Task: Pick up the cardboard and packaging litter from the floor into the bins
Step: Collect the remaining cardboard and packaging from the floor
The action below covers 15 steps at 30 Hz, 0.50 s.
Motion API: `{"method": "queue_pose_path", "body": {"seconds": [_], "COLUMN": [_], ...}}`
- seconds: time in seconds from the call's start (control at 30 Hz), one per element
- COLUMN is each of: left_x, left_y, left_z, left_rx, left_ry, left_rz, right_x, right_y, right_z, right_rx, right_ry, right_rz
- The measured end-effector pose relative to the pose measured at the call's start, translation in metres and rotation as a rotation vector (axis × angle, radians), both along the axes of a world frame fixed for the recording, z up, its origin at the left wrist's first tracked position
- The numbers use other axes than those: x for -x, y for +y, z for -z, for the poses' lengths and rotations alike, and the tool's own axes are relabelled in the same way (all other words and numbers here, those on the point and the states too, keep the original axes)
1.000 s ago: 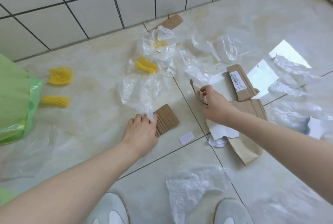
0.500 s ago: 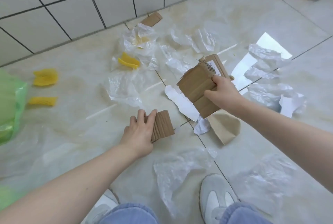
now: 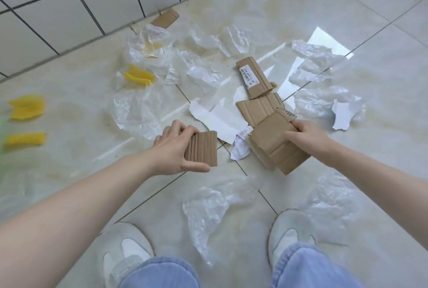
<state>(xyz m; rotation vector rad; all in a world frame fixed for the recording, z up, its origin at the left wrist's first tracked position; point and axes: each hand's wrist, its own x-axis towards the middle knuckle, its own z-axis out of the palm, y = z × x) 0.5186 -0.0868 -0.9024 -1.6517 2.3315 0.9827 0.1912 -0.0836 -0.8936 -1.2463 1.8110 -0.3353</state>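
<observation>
My left hand [image 3: 172,148] grips a small ribbed cardboard piece [image 3: 203,148], lifted off the floor. My right hand [image 3: 305,134] holds a larger torn cardboard sheet [image 3: 275,146] above the tiles. More cardboard lies beyond it: a strip with a white label [image 3: 252,77], a flat piece [image 3: 257,109] and a small piece by the wall [image 3: 165,17]. Crumpled clear plastic [image 3: 148,111] and white paper scraps [image 3: 220,121] are scattered on the floor. Only a blurred green edge shows at the far left; no bin is clearly visible.
Yellow foam nets [image 3: 27,106] lie at the left, another [image 3: 139,77] among the plastic. A tiled wall [image 3: 69,9] bounds the far side. My two white shoes [image 3: 125,255] stand at the bottom, with plastic film [image 3: 208,209] between them.
My left hand lifted the ribbed cardboard off the floor. My right hand brought the torn cardboard sheet lower and closer to me. The view tilted down, so the green bag left the frame.
</observation>
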Motion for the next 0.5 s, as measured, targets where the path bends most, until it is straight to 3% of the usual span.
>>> {"method": "queue_pose_path", "body": {"seconds": [0.23, 0.5], "left_x": [0.006, 0.031], "left_y": [-0.022, -0.056], "left_z": [0.001, 0.011], "left_rx": [-0.009, 0.135], "left_ry": [-0.014, -0.164], "left_rz": [0.097, 0.146], "right_x": [-0.004, -0.007], "right_y": [-0.002, -0.018], "right_z": [0.023, 0.033], "right_rx": [0.042, 0.02], "right_ry": [0.188, 0.208], "right_rz": [-0.078, -0.2]}}
